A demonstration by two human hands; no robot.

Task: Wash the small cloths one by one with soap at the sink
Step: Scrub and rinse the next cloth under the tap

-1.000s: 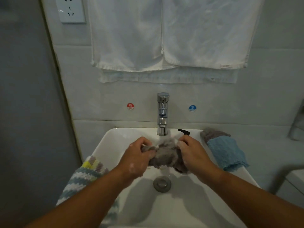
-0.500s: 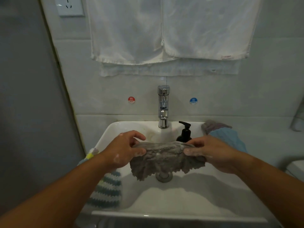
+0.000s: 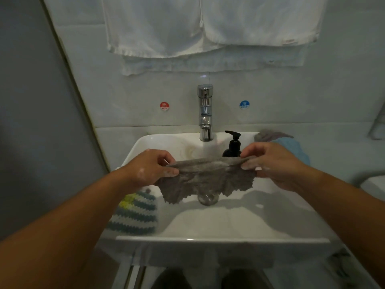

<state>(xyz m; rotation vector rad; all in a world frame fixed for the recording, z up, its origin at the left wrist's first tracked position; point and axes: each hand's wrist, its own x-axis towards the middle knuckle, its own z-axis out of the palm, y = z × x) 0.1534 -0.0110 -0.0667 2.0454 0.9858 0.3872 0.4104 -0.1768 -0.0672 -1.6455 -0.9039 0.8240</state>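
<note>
The cloth [image 3: 205, 178] hangs spread over the sink [image 3: 218, 226], left hand [image 3: 150, 165] and right hand [image 3: 273, 163] pinching its top corners; wet and soapy, it looks limp, light and slippery, best gripped by those corners

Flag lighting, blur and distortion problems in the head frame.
Head view: dim, bluish cast; fisheye bends the left wall edge; the gray cloth, reasonably sharp, casts a soft shadow into the sink; small highlights on the chrome faucet; the blue cloth at right is soft.
</note>
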